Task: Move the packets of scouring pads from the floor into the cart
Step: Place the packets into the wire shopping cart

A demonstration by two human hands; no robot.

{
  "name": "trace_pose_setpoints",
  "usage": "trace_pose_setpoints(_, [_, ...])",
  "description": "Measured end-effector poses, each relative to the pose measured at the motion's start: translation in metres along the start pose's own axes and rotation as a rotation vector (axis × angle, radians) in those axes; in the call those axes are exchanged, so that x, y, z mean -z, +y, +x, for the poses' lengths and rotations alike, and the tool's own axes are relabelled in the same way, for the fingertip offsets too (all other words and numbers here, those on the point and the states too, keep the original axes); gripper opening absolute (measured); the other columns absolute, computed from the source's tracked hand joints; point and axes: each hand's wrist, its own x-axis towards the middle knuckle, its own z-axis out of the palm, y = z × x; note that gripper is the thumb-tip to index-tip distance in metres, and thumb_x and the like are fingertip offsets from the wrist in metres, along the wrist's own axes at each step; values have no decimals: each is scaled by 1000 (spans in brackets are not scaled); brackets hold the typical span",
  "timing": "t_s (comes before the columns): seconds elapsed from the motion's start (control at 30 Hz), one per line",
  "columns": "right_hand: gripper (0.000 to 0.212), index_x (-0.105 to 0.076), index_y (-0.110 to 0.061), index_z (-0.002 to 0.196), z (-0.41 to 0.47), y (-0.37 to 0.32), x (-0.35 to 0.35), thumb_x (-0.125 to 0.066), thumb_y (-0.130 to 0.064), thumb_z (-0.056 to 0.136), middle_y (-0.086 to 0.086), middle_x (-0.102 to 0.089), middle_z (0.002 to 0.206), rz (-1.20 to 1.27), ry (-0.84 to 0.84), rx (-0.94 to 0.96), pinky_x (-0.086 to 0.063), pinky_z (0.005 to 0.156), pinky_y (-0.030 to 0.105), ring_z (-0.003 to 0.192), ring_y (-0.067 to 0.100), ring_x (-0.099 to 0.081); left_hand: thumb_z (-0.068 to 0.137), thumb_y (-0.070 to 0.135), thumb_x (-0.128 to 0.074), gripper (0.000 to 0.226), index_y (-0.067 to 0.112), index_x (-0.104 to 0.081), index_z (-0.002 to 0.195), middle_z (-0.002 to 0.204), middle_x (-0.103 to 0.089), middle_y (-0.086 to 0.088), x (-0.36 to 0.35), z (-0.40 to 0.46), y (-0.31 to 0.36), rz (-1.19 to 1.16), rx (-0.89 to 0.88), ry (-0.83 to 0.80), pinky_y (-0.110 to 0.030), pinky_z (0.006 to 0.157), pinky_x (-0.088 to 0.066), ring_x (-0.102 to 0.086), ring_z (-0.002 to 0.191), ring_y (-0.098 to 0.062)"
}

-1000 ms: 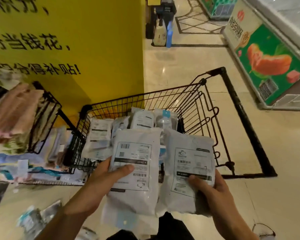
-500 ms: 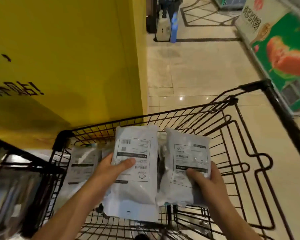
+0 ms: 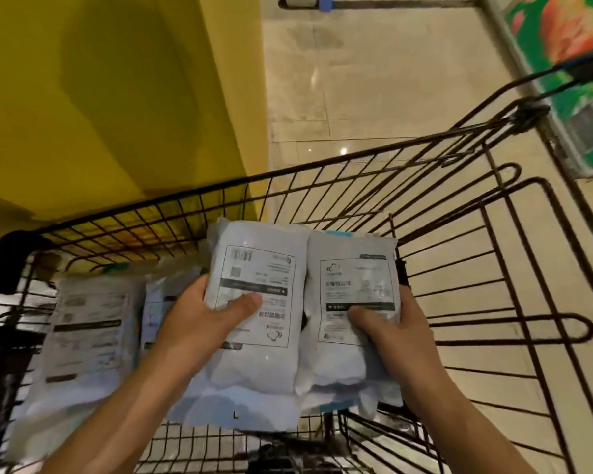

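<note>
My left hand grips a white packet of scouring pads, thumb across its printed label. My right hand grips a second white packet beside it, thumb on its label. Both packets are held side by side inside the black wire cart, above its mesh floor. Another white packet lies in the cart's left part, with one more partly hidden behind my left hand. The packets' lower ends overlap further pale packaging under them.
A yellow wall stands right behind the cart's far left corner. Beige tiled floor stretches beyond the cart. A green display unit with a fruit picture stands at the right, near the cart's handle.
Both hands have carried the two packets forward and down into the cart. The view has closed in on the cart, and the floor packets and side rack have left the frame.
</note>
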Motion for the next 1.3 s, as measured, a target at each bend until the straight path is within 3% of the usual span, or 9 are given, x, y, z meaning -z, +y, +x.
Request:
trace_pose_setpoints(0.23, [58, -50, -39, 129, -21, -4, -2, -84, -27, 84, -12, -63, 122, -245, 155, 249, -54, 75, 12, 106, -2, -64, 79, 45, -86, 58, 36, -54, 126, 114, -71, 17, 5, -23, 9, 165, -87, 23, -36, 83, -57, -69, 105, -11])
trace_pose_setpoints(0.33, [59, -54, -40, 136, -47, -19, 12, -80, -42, 82, -13, -64, 131, -395, 133, 306, -62, 93, 34, 122, 8, -63, 79, 46, -86, 91, 35, -36, 154, 137, -60, 10, 17, -53, 20, 225, -109, 18, -48, 107, -51, -60, 124, -18])
trace_pose_setpoints(0.43, [70, -48, -32, 150, -92, -43, 30, -77, -42, 88, -7, -55, 144, -557, 76, 370, -54, 107, 40, 131, 12, -54, 85, 40, -83, 84, 23, -40, 155, 153, -52, -1, 38, -95, 36, 344, -167, 6, -44, 109, -45, -51, 135, -22])
trace_pose_setpoints(0.57, [63, -50, -37, 146, -164, -78, 54, -78, -42, 90, -10, -54, 140, -550, -68, 336, -56, 104, 40, 124, 10, -57, 88, 39, -79, 55, 32, -51, 135, 135, -57, 6, 61, -156, 51, 289, -212, -61, -43, 108, -46, -51, 137, -20])
trace_pose_setpoints(0.73, [57, -54, -31, 145, -236, -90, 80, -76, -42, 94, -15, -60, 136, -530, -97, 332, -48, 72, 1, 107, -5, -61, 81, 49, -76, 62, 29, -57, 137, 129, -65, 7, 86, -213, 47, 208, -240, -171, -35, 96, -48, -61, 121, -13])
trace_pose_setpoints(0.87, [43, -60, -40, 133, -270, -88, 96, -76, -43, 93, -21, -70, 122, -486, -125, 311, -55, 75, 8, 102, -11, -65, 87, 43, -80, 37, 43, -62, 118, 124, -69, 14, 104, -246, 27, 160, -224, -126, -38, 103, -51, -64, 120, -11])
trace_pose_setpoints(1.0, [38, -63, -47, 124, -274, -71, 106, -78, -48, 89, -21, -73, 120, -441, -151, 278, -64, 87, 28, 104, -4, -71, 51, 90, -75, 77, 49, -62, 115, 119, -72, 19, 115, -265, -9, 137, -208, -91, -33, 98, -54, -68, 115, -4])
trace_pose_setpoints(1.17, [33, -63, -44, 123, -263, -74, 103, -76, -41, 93, -23, -73, 111, -467, -228, 341, -55, 72, 9, 97, -15, -66, 56, 82, -77, 85, 32, -64, 123, 125, -70, 6, 129, -290, -28, 123, -152, -14, -26, 84, -56, -68, 114, -9])
trace_pose_setpoints(1.3, [28, -60, -49, 115, -255, -80, 99, -76, -43, 92, -23, -71, 110, -516, -345, 398, -50, 67, 4, 93, -17, -65, 40, 96, -74, 98, 39, -65, 120, 123, -71, 13, 127, -322, -38, 76, -127, 115, -34, 96, -55, -68, 115, -6])
